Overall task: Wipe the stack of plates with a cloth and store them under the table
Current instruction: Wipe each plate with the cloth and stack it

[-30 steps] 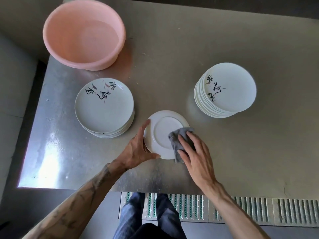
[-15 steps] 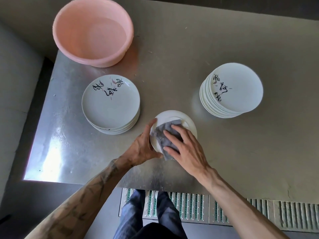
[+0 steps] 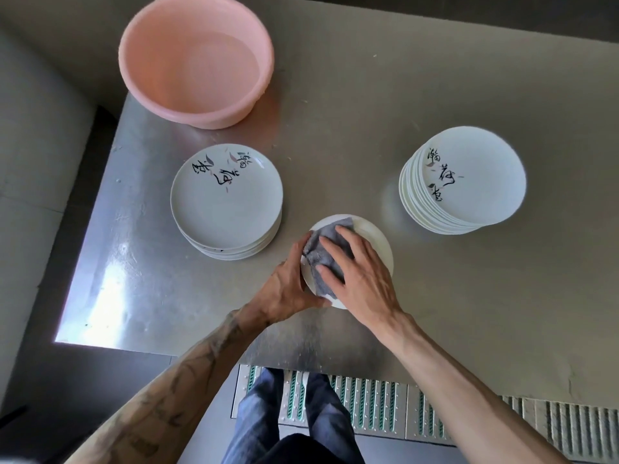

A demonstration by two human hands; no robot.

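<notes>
1. Right hand [image 3: 360, 272] lies flat with its fingers straight and spread. It presses a grey cloth [image 3: 326, 252] onto a white plate [image 3: 378, 241] near the front edge of the steel table [image 3: 368, 112]. Hand and cloth cover most of the plate, leaving only its far and right rim in sight.
2. Left hand [image 3: 288, 289] grips the plate's left rim, thumb along the near edge and forefinger touching the cloth's corner. Its other fingers are hidden behind the hand.
3. The left stack [image 3: 227, 199] of plates stands just beside the plate. The taller right stack [image 3: 465, 179] stands well apart on the other side. Each top plate bears brushed lettering. The plates below show only as rims, too close-packed to count.
4. A pink basin [image 3: 197, 58] sits at the table's far left corner, its far rim cut off by the frame. Whether it holds water cannot be told.
5. Below the table edge, dark trousers [image 3: 291, 416] stand over a floor grate [image 3: 368, 403]. The tabletop hides the space beneath it.
</notes>
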